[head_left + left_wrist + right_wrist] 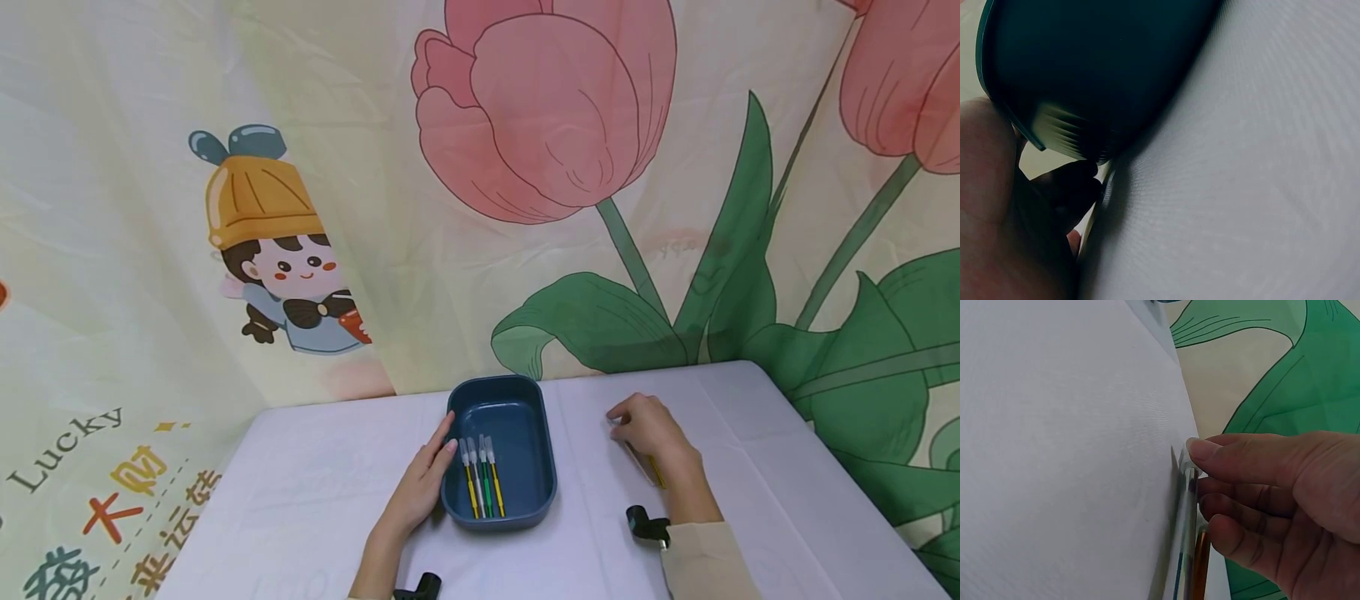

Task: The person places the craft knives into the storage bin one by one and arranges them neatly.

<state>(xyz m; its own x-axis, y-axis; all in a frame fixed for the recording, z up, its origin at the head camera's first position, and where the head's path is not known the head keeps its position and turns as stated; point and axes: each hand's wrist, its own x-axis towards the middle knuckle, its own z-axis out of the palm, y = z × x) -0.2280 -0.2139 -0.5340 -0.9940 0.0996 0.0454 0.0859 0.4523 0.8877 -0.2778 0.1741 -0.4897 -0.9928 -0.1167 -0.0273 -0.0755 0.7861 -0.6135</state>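
Observation:
A dark blue tray (529, 500) stands mid-table. My left hand (422, 483) holds its left side, thumb at the rim; in the left wrist view the fingers (1066, 181) lie against the outer wall. Several slim pen-shaped tools (486, 492) with clear caps and gold, silver or green barrels lie side by side in the tray. To its right, my right hand (651, 429) is low over the table. Its thumb and forefinger pinch the clear-capped end of a silver pen-shaped tool (1186, 550). A gold pen-shaped tool (1200, 569) lies close beside it, under the other fingers.
A white cloth covers the table (315, 500). Its far edge meets a hanging backdrop (360, 167) printed with tulips and a cartoon child. Black wrist cameras (647, 527) sit on both wrists.

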